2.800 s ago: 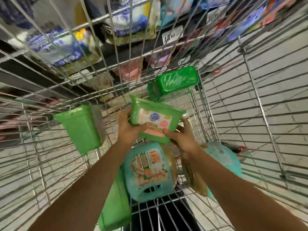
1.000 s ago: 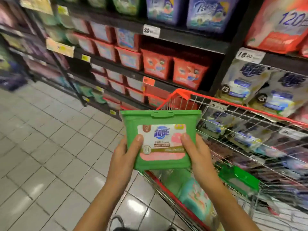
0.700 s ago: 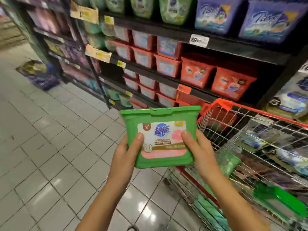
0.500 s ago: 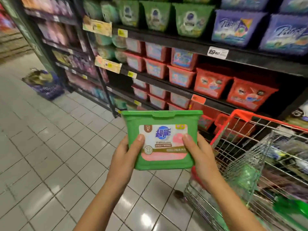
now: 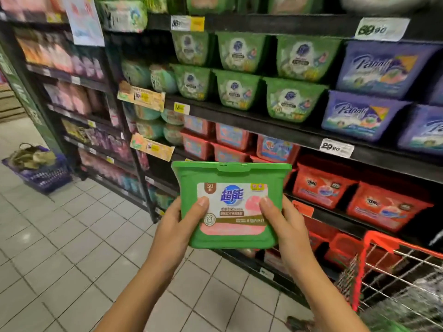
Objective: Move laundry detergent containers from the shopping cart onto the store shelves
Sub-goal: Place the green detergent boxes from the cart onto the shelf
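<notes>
Both hands on the green detergent box (image 5: 231, 204): left hand (image 5: 178, 226) grips its left side, right hand (image 5: 282, 226) its right, thumbs pressed on the front label. The box is upright in mid-air, lid on top, label facing the camera, clear of the shopping cart (image 5: 383, 243) at lower right and not yet on any shelf.

Step in hand, as I read it: carry and place. Keep the two-handed grip and keep it level. Best match looks like the green tubs (image 5: 237, 89), stacked two high at the front edge of the upper shelf (image 5: 263, 123). Set the base down first, then slide it back, label out.

Can't see:
- fingers behind the box
- any free slot among the green tubs
- cart contents, cut off and blurred
- price tags, mostly unreadable
- whether the shelf tubs are the same product; logo is similar, print too soft

Far left, a basket (image 5: 40, 171) sits on the floor.
</notes>
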{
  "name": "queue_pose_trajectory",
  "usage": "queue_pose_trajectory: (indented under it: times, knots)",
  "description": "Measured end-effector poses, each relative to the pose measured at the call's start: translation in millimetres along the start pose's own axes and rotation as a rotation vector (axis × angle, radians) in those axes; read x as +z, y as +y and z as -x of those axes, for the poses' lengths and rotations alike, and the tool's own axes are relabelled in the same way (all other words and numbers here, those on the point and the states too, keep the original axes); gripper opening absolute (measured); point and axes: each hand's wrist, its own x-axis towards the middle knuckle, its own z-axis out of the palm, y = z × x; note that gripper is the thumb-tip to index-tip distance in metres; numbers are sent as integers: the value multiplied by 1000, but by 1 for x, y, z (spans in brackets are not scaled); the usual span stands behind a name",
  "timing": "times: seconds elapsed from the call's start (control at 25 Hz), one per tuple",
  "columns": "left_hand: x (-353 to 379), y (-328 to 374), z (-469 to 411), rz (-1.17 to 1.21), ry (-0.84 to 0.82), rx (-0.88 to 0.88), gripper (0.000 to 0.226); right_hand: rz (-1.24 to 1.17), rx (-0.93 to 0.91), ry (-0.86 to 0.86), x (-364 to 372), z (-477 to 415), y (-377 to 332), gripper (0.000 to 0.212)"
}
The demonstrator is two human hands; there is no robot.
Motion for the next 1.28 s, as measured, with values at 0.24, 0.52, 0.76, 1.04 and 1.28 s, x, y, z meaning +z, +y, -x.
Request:
queue_pose_trajectory:
  times: [0.24, 0.52, 0.76, 1.04, 1.28]
  knots:
    - [0, 44, -113, 19, -89, 106, 41, 1, -139, 58, 15, -105, -35, 38]
    - [3, 100, -220, 61, -227, 247, 43, 47, -315, 158, 33, -195, -82, 36]
    - [7, 155, -302, 21, -332, 401, 48, 109, -471, 243, 54, -258, -128, 34]
    - [30, 222, -374, -25, -471, 559, 47, 239, -594, 284, 57, -316, -194, 32]
    - [71, 251, -433, -182, -460, 584, 47, 364, -524, 202, 24, -365, -239, 53]
